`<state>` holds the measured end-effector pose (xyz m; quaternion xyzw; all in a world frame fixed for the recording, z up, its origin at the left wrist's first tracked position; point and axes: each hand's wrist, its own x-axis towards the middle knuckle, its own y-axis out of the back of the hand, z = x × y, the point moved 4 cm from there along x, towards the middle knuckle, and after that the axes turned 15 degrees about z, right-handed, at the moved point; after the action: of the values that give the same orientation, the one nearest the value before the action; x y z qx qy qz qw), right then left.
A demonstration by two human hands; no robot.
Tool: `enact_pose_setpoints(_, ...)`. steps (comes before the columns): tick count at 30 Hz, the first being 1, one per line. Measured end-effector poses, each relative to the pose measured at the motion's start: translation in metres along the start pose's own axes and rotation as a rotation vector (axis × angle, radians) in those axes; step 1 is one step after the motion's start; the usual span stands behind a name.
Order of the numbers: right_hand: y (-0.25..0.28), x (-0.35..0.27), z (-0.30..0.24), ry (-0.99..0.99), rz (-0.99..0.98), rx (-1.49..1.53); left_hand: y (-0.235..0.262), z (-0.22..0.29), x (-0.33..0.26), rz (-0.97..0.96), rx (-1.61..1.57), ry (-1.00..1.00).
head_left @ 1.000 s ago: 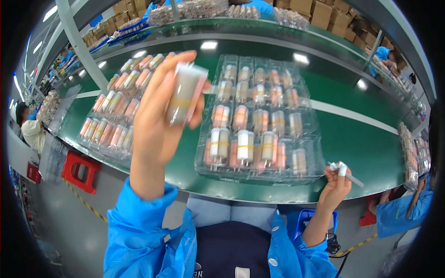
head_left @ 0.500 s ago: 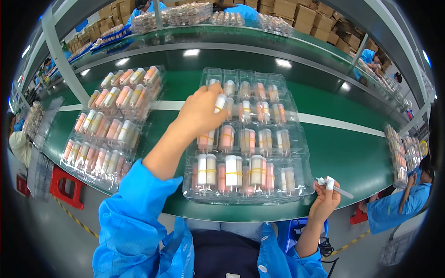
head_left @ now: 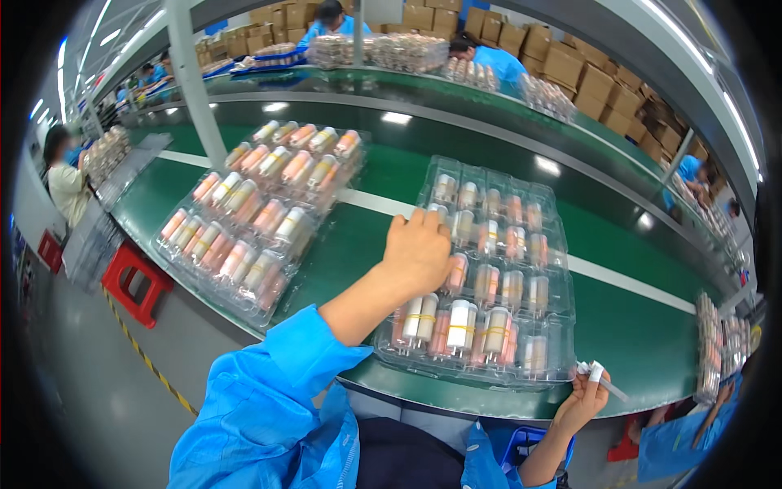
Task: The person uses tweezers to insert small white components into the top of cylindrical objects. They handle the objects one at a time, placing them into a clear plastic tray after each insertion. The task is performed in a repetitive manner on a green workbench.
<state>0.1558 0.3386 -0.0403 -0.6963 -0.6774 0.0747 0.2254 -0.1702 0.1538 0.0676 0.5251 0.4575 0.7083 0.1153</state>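
Note:
A clear plastic blister tray (head_left: pixel 559 359) lies in front of me on the green bench, filled with rows of small pink, white and beige capped cylinders (head_left: pixel 461 326), bundled by yellow bands. My left hand (head_left: pixel 419 251) is over the tray's left column, back of the hand up and fingers curled down. Its fingertips are hidden, so what they grip cannot be seen. At the tray's near right corner, my right hand (head_left: pixel 582 401) pinches a thin, whitish flat strip (head_left: pixel 616 391). White wrapping covers one of its fingertips.
More filled trays (head_left: pixel 236 244) stand stacked at the left, others (head_left: pixel 710 350) at the far right. A metal post (head_left: pixel 195 90) rises behind the left stack. A red stool (head_left: pixel 137 285) is below the bench's left edge. Co-workers in blue (head_left: pixel 498 63) sit across the line, before cardboard boxes.
The view has turned left, so the bench appears shifted right. My left hand has turned and moved nearer along the tray's left column; the white cylinder seen at its fingers is now hidden.

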Motion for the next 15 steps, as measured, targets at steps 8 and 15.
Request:
enact_pose_setpoints(8, 0.002, -0.003, 0.0, -0.02, -0.001, 0.02, 0.12, -0.01, -0.055, 0.103, -0.155, -0.033)
enact_pose_setpoints(15, 0.0, -0.008, -0.001, -0.006, 0.026, 0.038, 0.157, -0.162, -0.092, 0.253, 0.424, 0.294)
